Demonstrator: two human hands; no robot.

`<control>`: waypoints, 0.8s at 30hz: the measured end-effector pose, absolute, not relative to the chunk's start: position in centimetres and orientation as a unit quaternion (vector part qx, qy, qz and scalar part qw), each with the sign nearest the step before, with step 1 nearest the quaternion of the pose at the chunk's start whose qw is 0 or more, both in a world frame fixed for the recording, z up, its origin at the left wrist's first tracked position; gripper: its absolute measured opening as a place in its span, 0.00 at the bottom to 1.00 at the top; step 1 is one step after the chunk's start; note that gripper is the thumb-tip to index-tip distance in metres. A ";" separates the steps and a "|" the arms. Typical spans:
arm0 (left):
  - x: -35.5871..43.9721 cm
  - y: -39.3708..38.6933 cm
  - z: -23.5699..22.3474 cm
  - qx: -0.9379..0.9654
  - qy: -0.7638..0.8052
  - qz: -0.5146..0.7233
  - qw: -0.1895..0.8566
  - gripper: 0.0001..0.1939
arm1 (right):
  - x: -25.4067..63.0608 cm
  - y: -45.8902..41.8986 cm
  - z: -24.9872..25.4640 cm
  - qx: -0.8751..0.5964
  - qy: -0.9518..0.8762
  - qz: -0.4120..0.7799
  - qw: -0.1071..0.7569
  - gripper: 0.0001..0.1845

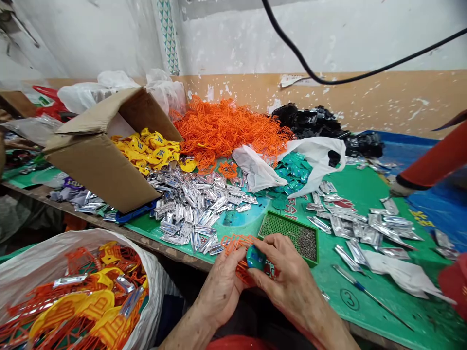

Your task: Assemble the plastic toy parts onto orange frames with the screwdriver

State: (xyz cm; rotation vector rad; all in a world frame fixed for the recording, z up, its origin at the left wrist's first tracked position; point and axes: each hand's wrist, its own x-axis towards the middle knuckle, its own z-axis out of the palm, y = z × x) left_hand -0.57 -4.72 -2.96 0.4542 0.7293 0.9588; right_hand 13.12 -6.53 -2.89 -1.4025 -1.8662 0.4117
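Observation:
My left hand [219, 287] is closed around an orange plastic lattice frame [235, 240], just past the table's front edge. Pressed against that frame is a rounded teal plastic piece [255, 257], which the fingers of my right hand [292, 272] pinch. A small red patterned part [270, 269] shows under my right fingers; how it joins the others is hidden. Just beyond my right hand sits a green tray [263, 224] of small metal screws. Silvery foil-like strips [189, 204] lie heaped beyond my left hand.
A tilted cardboard box [102, 165] spills yellow parts [149, 148]. Orange frames [229, 126] are piled by the wall, beside black parts [310, 121]. A white bag [328, 146] holds teal pieces [294, 170]. A screwdriver [372, 296] lies right. A sack [156, 287] stands left; another person's red sleeve [434, 155] reaches in.

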 end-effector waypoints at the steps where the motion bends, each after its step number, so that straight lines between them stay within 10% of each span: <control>1: -0.5 -4.7 -3.0 0.209 0.338 0.449 0.800 0.10 | 13.1 -6.5 -2.9 -0.550 -0.729 0.162 0.373 0.21; 24: -0.5 -5.1 -2.8 0.246 0.339 0.447 0.790 0.12 | 11.0 -8.7 -3.7 -0.573 -0.729 0.047 0.371 0.25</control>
